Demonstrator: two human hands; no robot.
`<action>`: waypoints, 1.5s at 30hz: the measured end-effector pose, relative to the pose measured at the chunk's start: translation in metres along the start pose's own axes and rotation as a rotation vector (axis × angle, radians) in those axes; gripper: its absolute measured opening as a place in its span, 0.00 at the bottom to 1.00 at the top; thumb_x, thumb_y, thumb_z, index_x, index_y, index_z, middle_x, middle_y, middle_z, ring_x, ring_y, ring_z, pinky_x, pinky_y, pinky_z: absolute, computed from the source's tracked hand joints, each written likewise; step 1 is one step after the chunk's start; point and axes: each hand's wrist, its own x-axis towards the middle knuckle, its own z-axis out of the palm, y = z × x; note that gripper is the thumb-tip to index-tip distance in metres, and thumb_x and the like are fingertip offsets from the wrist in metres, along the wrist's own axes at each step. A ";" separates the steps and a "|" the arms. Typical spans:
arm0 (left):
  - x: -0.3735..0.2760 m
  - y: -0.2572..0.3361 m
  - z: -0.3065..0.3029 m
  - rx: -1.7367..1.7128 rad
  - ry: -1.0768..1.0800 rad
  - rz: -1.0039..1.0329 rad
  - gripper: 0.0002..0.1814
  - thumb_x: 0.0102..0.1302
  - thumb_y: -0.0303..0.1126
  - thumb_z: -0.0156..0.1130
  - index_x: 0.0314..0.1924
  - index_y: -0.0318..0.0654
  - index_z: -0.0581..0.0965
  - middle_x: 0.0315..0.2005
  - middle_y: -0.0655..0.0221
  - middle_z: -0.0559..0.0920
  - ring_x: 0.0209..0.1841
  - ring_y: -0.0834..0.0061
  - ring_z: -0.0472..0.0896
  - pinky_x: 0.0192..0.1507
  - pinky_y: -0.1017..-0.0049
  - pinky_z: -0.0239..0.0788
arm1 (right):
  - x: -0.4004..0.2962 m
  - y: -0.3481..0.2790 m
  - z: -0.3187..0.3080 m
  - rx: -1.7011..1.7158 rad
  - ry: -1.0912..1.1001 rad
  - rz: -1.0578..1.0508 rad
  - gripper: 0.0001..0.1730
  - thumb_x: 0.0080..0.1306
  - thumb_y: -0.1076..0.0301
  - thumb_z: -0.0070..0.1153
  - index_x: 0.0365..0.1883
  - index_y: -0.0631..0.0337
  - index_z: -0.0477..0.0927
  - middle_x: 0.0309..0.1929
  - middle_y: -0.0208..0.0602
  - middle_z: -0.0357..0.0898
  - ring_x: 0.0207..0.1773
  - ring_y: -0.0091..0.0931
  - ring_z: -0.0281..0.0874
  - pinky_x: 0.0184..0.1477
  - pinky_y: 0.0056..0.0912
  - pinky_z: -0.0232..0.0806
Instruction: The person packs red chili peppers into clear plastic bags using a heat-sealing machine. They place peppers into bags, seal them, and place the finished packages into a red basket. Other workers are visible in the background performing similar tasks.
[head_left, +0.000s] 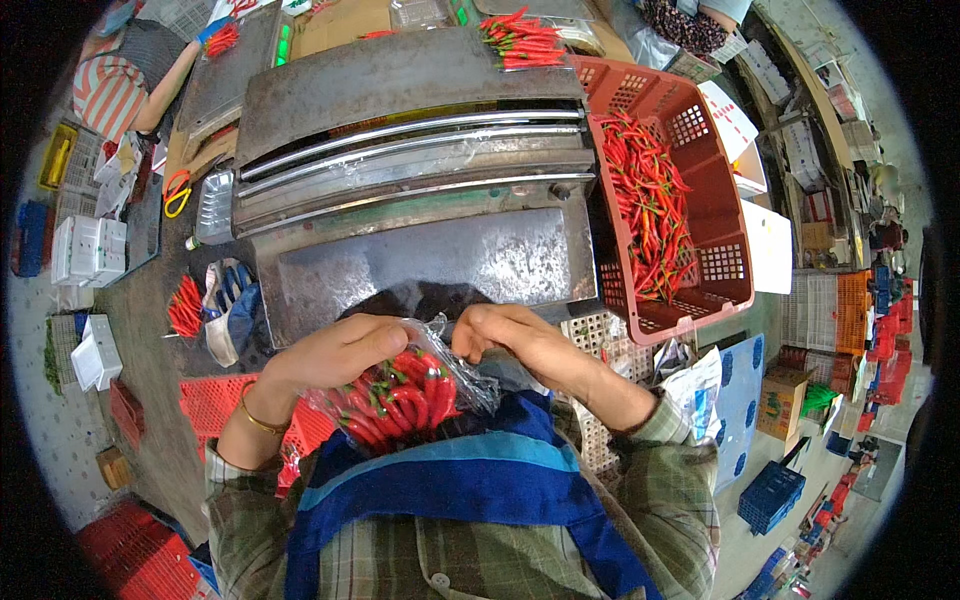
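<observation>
A clear plastic-wrapped pack of red chili peppers (405, 397) is close against my blue apron (465, 495). My left hand (352, 349) holds the pack from its upper left side, its fingers partly hidden behind it. On the other side my right hand (506, 337) has its fingers curled at the loose, crumpled film (480, 382). Just beyond both hands lies the metal plate (450, 255) of a film-wrapping machine. Chrome rollers (420, 142) cross the machine behind that plate.
A red plastic crate (720, 247) of loose chilies (645, 210) stands at the right. Wrapped chili packs (525, 41) lie on the machine's far top. Left are scissors (178, 193), a clear tray (216, 206) and gloves (232, 307). A co-worker's gloved hand (214, 31) holds chilies at upper left.
</observation>
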 end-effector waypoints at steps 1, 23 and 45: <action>0.000 -0.002 0.000 0.004 0.000 -0.003 0.22 0.75 0.42 0.42 0.51 0.29 0.74 0.42 0.63 0.80 0.45 0.77 0.73 0.52 0.74 0.65 | 0.003 -0.001 -0.001 -0.048 -0.026 0.075 0.21 0.68 0.52 0.47 0.35 0.65 0.77 0.31 0.32 0.75 0.37 0.23 0.70 0.45 0.23 0.61; -0.004 -0.010 0.002 -0.154 0.045 0.036 0.28 0.72 0.52 0.44 0.54 0.32 0.72 0.45 0.70 0.78 0.48 0.81 0.72 0.52 0.77 0.64 | 0.000 -0.008 0.032 -0.160 0.369 -0.281 0.09 0.71 0.68 0.47 0.32 0.63 0.69 0.18 0.28 0.70 0.20 0.16 0.65 0.22 0.19 0.60; -0.002 -0.031 0.000 -0.052 0.296 0.145 0.18 0.70 0.40 0.53 0.38 0.30 0.80 0.23 0.77 0.76 0.30 0.86 0.70 0.32 0.81 0.63 | 0.058 0.109 0.054 0.014 -0.094 -0.298 0.21 0.72 0.59 0.46 0.58 0.62 0.71 0.43 0.45 0.77 0.52 0.29 0.72 0.56 0.32 0.64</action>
